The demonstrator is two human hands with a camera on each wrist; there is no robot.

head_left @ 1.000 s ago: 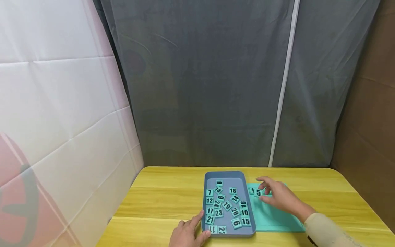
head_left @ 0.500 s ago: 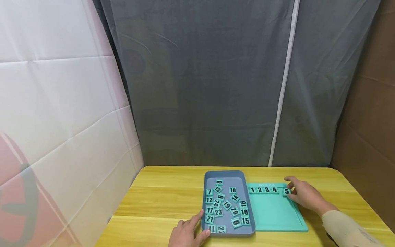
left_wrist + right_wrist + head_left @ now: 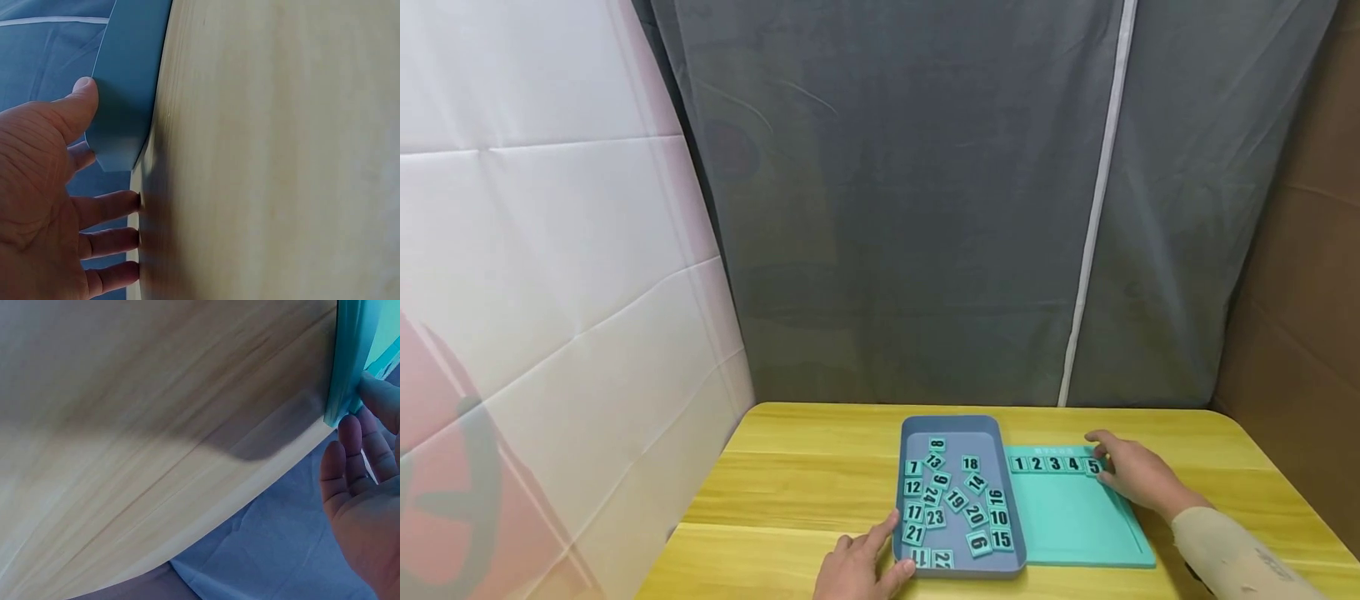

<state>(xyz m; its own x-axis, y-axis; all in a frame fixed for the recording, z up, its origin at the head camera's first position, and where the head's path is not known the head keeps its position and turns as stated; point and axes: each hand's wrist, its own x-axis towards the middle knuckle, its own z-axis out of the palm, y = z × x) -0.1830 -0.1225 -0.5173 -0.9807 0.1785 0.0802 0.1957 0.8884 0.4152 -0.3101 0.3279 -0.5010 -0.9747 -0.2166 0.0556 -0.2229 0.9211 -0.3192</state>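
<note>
A turquoise board [image 3: 1078,521] lies on the right of the table in the head view. Along its far edge, tiles numbered 1 to 4 [image 3: 1055,464] stand in a row. My right hand [image 3: 1142,479] pinches the number 5 tile [image 3: 1093,467] between thumb and fingers at the row's right end; it sits slightly tilted beside the 4. In the right wrist view the tile is hidden behind the fingers and the board's edge [image 3: 344,369]. My left hand [image 3: 857,571] rests its thumb and index finger against the near-left corner of a blue-grey tray [image 3: 128,75], other fingers extended.
Inside the tray several loose number tiles [image 3: 956,500] lie at mixed angles, some turned sideways. The tray stands against the board's left edge. Yellow wooden tabletop [image 3: 790,475] surrounds both. A grey curtain [image 3: 887,208] hangs behind the table.
My right hand has carried the 5 tile rightward along the board to the row's end, then slightly left, up against the 4. My left hand stays at the tray corner.
</note>
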